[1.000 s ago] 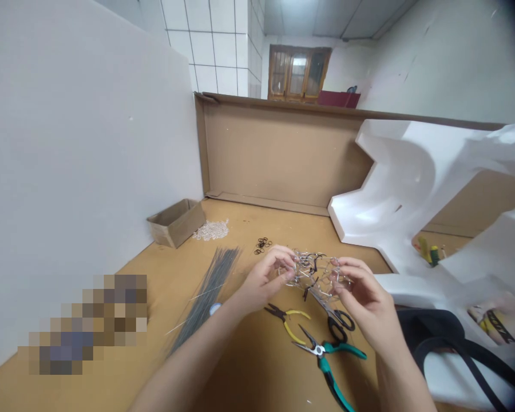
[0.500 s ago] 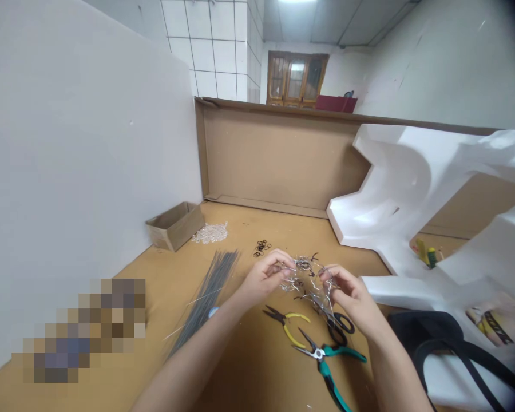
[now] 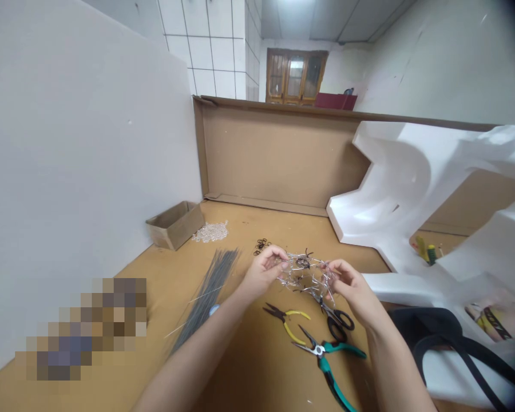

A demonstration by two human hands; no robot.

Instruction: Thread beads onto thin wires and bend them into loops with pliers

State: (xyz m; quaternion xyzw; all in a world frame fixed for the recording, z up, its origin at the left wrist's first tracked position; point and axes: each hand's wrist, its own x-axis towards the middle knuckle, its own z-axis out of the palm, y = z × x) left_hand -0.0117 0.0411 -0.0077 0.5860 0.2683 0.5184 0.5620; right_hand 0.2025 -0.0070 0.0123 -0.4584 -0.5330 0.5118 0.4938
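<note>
Between my two hands is an openwork wire frame (image 3: 304,279) of thin silvery wires, with several dark ties and rings on it. My left hand (image 3: 266,269) pinches its left side, thumb and fingers closed. The frame's right side is gripped in the fingertips of my right hand (image 3: 347,280). Just below lie yellow-handled pliers (image 3: 285,313), black-handled scissors (image 3: 340,325) partly under the wire frame, and teal-handled long-nose pliers (image 3: 320,350) with jaws apart. A small pile of black rings (image 3: 261,245) sits beyond my left hand.
Left of my left forearm lies a bundle of straight grey wires (image 3: 210,292). Farther back are a small cardboard box (image 3: 175,226) and a heap of clear small pieces (image 3: 212,232). White foam packing (image 3: 395,177) stands at the right, with a black strap (image 3: 429,326) near it.
The wire frame has turned slightly between my hands, and its dark ties show in different places. Both hands have shifted a little; the tools lie where they were.
</note>
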